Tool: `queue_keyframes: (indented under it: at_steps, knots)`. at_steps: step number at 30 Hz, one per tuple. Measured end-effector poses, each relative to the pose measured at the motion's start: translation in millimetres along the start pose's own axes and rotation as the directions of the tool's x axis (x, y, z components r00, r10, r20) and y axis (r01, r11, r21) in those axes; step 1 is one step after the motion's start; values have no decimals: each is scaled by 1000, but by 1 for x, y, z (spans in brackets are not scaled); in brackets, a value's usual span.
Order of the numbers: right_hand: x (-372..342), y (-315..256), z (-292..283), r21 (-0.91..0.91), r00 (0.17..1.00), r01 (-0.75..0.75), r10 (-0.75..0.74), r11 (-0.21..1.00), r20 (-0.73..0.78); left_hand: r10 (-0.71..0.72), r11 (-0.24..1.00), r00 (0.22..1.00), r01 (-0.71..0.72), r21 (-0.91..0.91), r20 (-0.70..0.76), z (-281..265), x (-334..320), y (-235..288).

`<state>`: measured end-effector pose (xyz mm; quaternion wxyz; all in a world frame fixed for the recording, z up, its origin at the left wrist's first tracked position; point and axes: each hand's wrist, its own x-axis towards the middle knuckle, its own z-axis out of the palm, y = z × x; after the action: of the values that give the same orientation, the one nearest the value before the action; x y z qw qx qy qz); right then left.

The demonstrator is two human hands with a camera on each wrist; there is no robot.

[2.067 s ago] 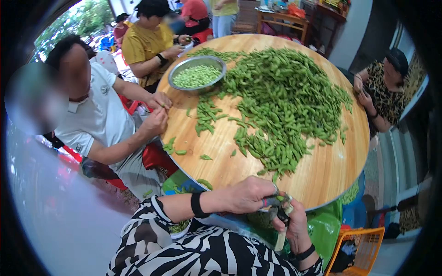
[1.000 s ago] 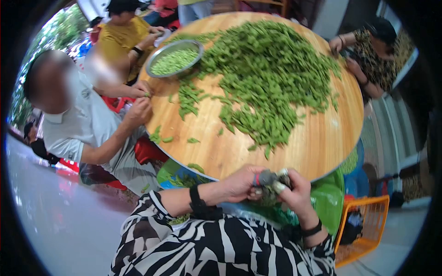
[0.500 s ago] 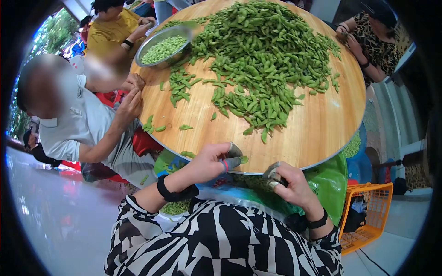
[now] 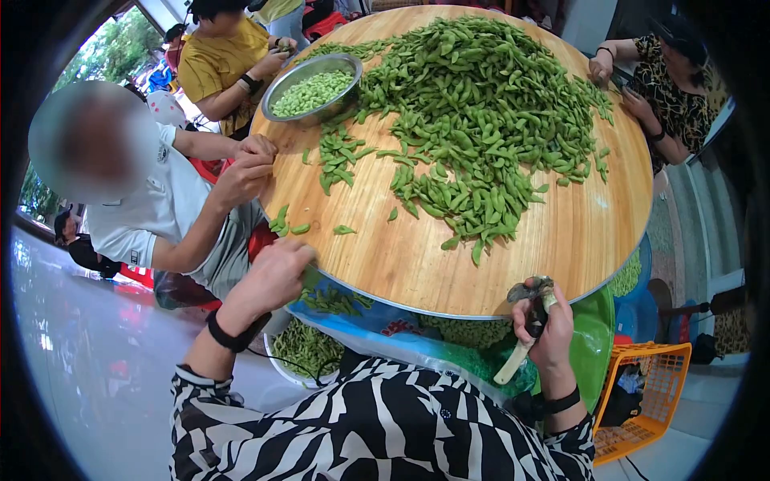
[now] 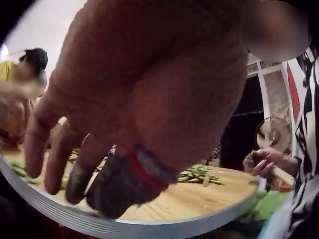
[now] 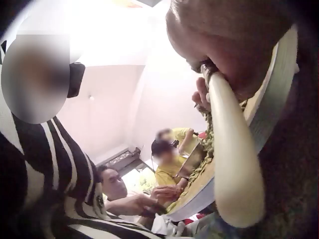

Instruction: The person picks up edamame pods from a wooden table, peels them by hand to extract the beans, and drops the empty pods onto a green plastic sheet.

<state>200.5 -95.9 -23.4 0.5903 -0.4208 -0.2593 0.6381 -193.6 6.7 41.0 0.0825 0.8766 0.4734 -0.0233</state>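
The left hand (image 4: 274, 279) is at the near left edge of the round wooden table (image 4: 373, 256), blurred in the head view. In the left wrist view the left hand (image 5: 134, 99) has its fingers pointing down, loosely bent, with dark coverings on some tips; no held thing shows there. Near the table's front right edge, the right hand (image 4: 550, 333) grips a tool with a pale handle (image 4: 513, 363). That pale handle (image 6: 237, 159) sticks out below the palm in the right wrist view; the tool's other end is hidden there. Green pods (image 4: 489, 104) lie heaped on the table.
A metal bowl (image 4: 353, 94) of shelled beans stands at the table's left. Below the edge are a bucket of pods (image 4: 303, 351), loose pods (image 4: 333, 301) and a green basin (image 4: 593, 337). An orange crate (image 4: 678, 385) stands at right. Several people sit around.
The left hand has moved left, away from the right hand, and the pod lately between its fingertips no longer shows. The right hand has shifted right, its tool's pale handle now visible.
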Motion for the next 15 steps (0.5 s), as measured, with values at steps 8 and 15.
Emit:
queue_keyframes:
  at_steps: [8, 15]
  knots:
    - [-9, 19, 23, 90, 986, -163, 165, 983, -23, 91, 957, 946, -170, -235, -311, 37, 116, 36]
    - [-14, 14, 28, 67, 980, -196, 193, 978, 48, -10, 998, 937, -13, -65, -348, 48, 152, 56]
